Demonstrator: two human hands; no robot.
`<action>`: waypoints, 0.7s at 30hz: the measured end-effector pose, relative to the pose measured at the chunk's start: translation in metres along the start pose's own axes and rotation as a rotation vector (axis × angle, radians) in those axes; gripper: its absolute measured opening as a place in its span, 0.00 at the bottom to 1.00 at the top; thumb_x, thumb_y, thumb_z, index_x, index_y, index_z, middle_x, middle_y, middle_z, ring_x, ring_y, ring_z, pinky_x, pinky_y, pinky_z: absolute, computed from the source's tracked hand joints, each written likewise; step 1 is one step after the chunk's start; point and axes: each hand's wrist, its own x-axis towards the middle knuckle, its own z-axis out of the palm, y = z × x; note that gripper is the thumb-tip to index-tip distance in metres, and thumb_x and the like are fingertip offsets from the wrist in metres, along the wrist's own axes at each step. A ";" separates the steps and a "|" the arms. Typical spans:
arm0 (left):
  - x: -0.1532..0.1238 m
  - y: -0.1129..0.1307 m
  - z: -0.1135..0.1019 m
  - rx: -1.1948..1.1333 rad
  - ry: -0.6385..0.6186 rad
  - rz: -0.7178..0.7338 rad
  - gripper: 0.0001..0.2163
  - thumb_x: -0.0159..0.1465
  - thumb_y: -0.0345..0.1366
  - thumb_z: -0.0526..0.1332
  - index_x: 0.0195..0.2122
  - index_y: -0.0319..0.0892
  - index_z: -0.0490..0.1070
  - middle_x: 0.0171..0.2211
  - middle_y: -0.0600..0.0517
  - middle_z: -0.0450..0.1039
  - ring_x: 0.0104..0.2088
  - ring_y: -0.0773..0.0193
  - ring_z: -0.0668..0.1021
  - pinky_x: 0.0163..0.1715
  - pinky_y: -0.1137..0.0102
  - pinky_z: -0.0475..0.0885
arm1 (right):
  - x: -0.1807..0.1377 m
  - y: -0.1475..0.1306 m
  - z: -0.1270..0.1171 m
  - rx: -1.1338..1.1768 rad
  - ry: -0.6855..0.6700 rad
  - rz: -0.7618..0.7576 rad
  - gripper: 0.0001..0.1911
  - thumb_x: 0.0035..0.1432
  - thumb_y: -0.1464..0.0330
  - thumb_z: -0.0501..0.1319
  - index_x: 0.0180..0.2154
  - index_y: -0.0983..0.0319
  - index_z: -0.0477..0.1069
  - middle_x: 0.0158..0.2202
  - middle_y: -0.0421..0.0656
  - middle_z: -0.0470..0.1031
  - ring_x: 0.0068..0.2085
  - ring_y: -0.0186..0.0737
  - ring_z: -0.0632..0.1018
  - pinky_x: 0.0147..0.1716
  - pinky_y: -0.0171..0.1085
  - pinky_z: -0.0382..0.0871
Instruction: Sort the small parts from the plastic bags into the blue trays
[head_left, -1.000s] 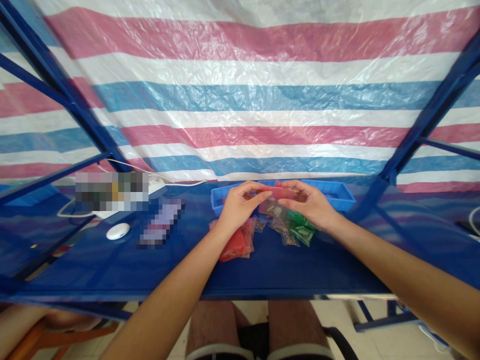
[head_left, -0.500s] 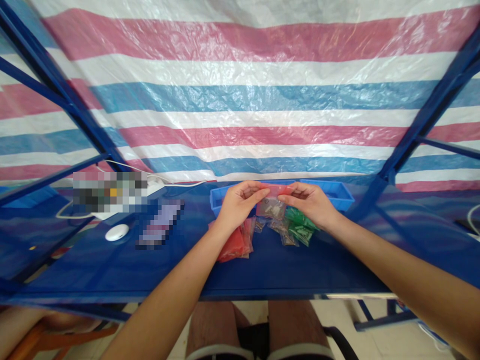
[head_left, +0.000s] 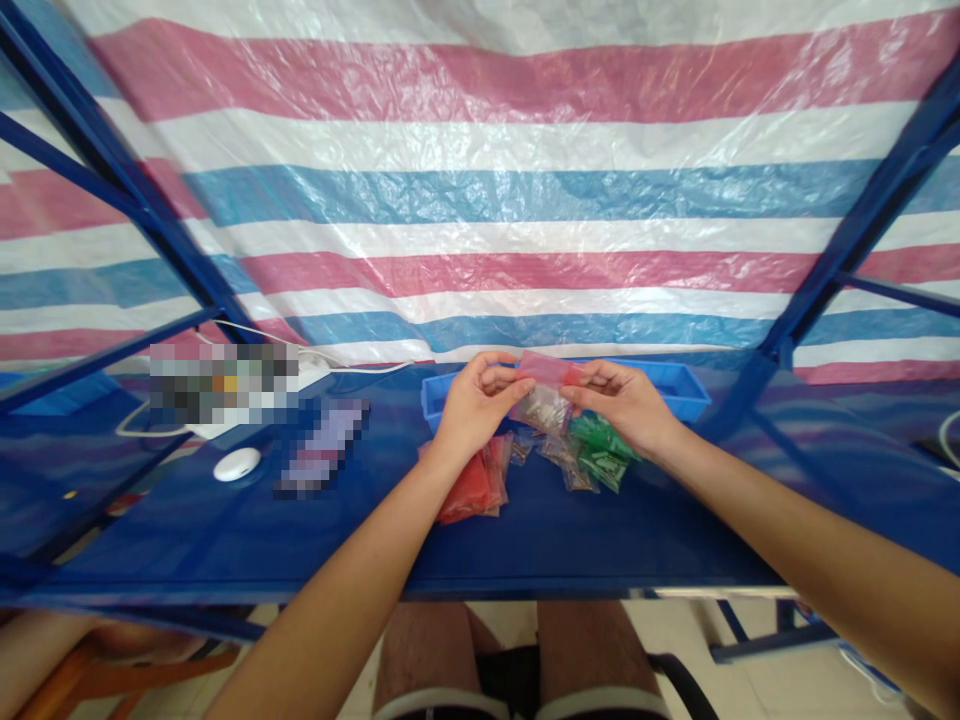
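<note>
Between my two hands is a small pink-tinted plastic bag with small metallic pieces showing in its lower part. My left hand is closed on the bag's left edge, thumb against the fingers. At its right edge, my right hand pinches the bag too. A pile of red plastic bags lies below my left hand. Green bags rest under my right hand. Clear bags of small parts lie between these piles, on the blue table.
Behind my hands stand blue trays, partly hidden. Left of them are a blurred-out phone-like object, a white rounded object and a white cable. A striped sheet hangs behind. Another person's arm shows at lower left.
The held bag has tilted and its pink upper part now stands up flat above my fingers. My right hand has shifted slightly to the right; both hands still hold the bag.
</note>
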 end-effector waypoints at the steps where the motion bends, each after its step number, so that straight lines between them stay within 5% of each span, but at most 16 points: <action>1: 0.001 -0.001 0.000 0.019 0.013 0.023 0.22 0.58 0.43 0.76 0.47 0.41 0.71 0.39 0.49 0.83 0.38 0.63 0.83 0.41 0.69 0.77 | 0.000 0.001 0.000 0.012 0.008 0.000 0.16 0.50 0.57 0.79 0.38 0.56 0.81 0.39 0.40 0.85 0.32 0.40 0.80 0.36 0.42 0.77; 6: -0.002 0.000 0.000 0.328 0.111 0.174 0.17 0.61 0.42 0.74 0.47 0.42 0.75 0.42 0.48 0.81 0.38 0.62 0.82 0.38 0.69 0.77 | 0.003 0.004 0.000 0.069 0.101 -0.038 0.14 0.52 0.60 0.78 0.36 0.56 0.78 0.33 0.38 0.83 0.29 0.37 0.78 0.32 0.39 0.76; 9: -0.007 0.005 0.003 0.456 -0.032 0.245 0.12 0.65 0.42 0.71 0.46 0.43 0.80 0.45 0.47 0.81 0.40 0.60 0.83 0.40 0.67 0.79 | 0.002 0.004 0.000 0.068 0.144 -0.068 0.14 0.53 0.60 0.78 0.37 0.55 0.77 0.31 0.37 0.81 0.28 0.37 0.78 0.32 0.39 0.76; 13: -0.013 0.008 0.008 0.379 -0.233 0.249 0.16 0.65 0.42 0.71 0.53 0.44 0.80 0.52 0.44 0.80 0.45 0.57 0.84 0.45 0.64 0.82 | -0.001 0.001 0.001 0.018 0.037 -0.057 0.16 0.53 0.57 0.78 0.39 0.55 0.78 0.35 0.39 0.83 0.32 0.40 0.80 0.35 0.40 0.77; 17: -0.014 0.008 0.008 0.396 -0.205 0.230 0.19 0.63 0.44 0.72 0.53 0.43 0.80 0.50 0.44 0.81 0.44 0.56 0.84 0.46 0.63 0.82 | -0.006 -0.006 0.004 -0.008 -0.102 -0.021 0.20 0.54 0.54 0.76 0.46 0.56 0.81 0.45 0.43 0.85 0.45 0.46 0.83 0.46 0.44 0.80; 21: -0.011 0.006 0.003 0.408 -0.122 0.184 0.14 0.67 0.45 0.68 0.48 0.43 0.81 0.47 0.45 0.83 0.43 0.56 0.85 0.45 0.63 0.81 | -0.009 -0.012 0.007 0.038 -0.139 -0.007 0.18 0.58 0.53 0.74 0.46 0.55 0.82 0.46 0.45 0.85 0.45 0.48 0.84 0.45 0.46 0.81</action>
